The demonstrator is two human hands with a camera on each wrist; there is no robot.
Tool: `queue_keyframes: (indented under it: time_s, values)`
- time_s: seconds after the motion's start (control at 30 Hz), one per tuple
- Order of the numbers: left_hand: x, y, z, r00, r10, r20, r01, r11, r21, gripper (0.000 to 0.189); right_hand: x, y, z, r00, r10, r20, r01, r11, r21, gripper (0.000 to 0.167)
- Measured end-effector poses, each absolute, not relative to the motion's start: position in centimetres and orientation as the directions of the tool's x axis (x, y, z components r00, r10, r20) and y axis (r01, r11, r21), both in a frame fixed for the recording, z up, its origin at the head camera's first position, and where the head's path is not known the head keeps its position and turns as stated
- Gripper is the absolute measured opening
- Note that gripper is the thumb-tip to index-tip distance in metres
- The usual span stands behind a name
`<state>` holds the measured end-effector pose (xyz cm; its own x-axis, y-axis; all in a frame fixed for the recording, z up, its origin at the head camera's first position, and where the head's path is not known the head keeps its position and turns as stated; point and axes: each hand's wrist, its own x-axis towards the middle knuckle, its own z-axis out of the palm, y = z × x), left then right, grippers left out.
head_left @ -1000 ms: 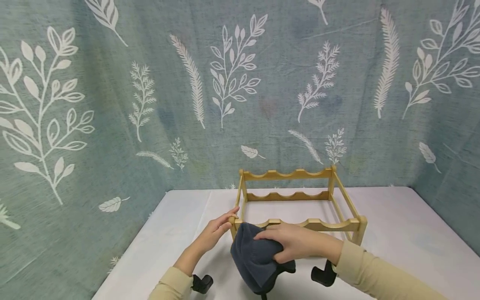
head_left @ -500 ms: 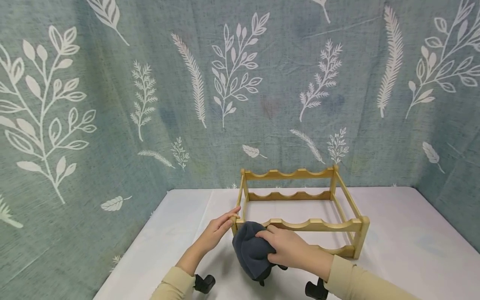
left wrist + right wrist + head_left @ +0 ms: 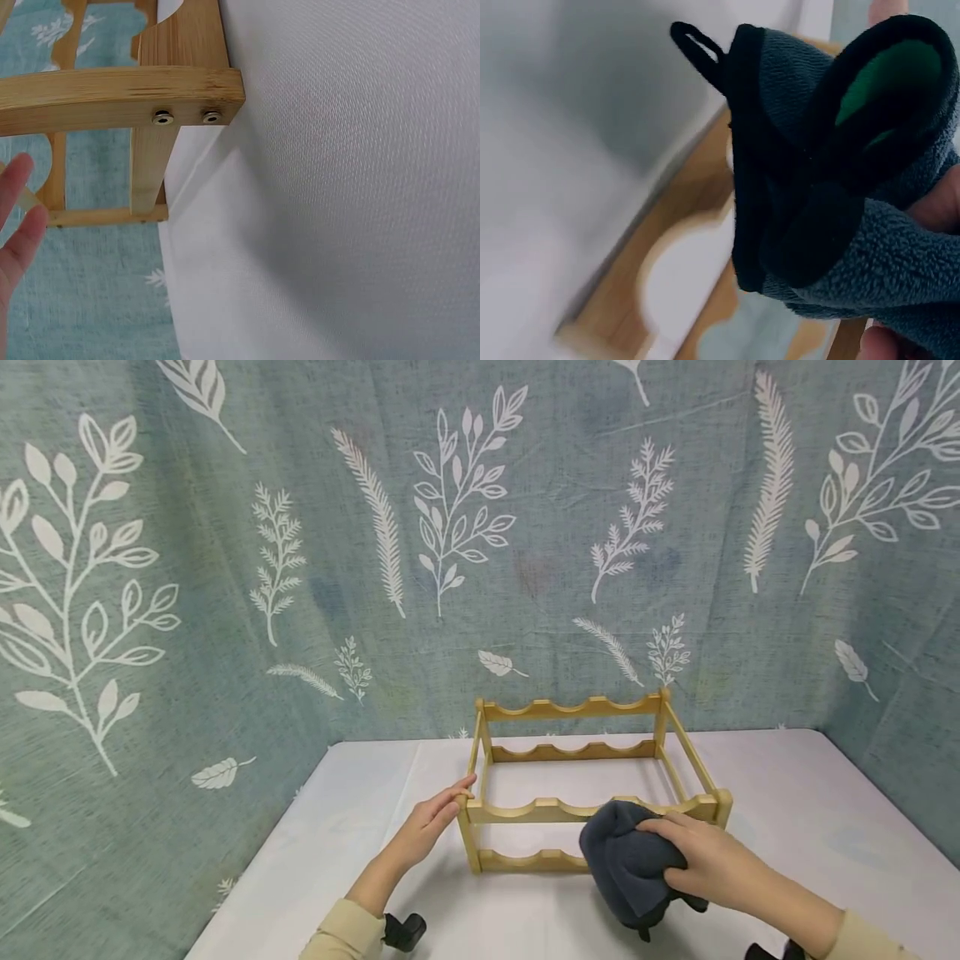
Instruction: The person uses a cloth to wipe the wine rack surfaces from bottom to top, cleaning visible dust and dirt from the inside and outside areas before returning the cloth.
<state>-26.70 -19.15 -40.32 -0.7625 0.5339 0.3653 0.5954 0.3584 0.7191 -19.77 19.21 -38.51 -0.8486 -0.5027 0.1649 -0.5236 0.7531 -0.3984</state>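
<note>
My right hand (image 3: 708,860) grips a bunched dark blue-grey terry cloth (image 3: 626,864) against the front of a wooden wine rack (image 3: 525,812), toward its right end. Seen from the right wrist, the cloth (image 3: 911,259) has black edging, a small hanging loop and a green inner side; it hides part of the rack's scalloped front rails. My left hand (image 3: 423,831) rests on the rack's front left corner, fingers stretched along the top. In the left wrist view, a fingertip and thumb (image 3: 22,240) show beside the rack's side rail (image 3: 112,97), which carries two screws.
The rack stands on a table with a white cloth (image 3: 375,793). Behind and to the left hangs a blue-green curtain (image 3: 540,568) with white leaf prints. A black wrist mount (image 3: 405,932) sits below the left wrist.
My right hand has carried the cloth rightward along the rack's front, baring the rails' left part. The left hand stays at the corner, and the rack stays in place.
</note>
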Motion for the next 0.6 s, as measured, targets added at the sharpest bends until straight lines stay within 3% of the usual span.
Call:
queue_keyframes:
  time_s: [0.13,0.33,0.6]
  values:
    - [-26.6,-19.1,-40.3,-0.761,0.535,0.366,0.598,0.36,0.716,0.028,-18.9,23.2,-39.2,-0.905,-0.408,0.123,-0.421,0.814,-0.4,0.048]
    - [-26.6,-19.1,-40.4,-0.762,0.528,0.374,0.602,0.365,0.71,0.028,-18.0,27.5,-40.0,-0.933,-0.337,0.123,-0.358,0.847,-0.393,0.049]
    - [-26.6,-19.0,-40.4,-0.763,0.53,0.372,0.597,0.353,0.721,0.027,-18.2,24.2,-39.1,-0.881,-0.457,0.123,-0.47,0.812,-0.346,0.048]
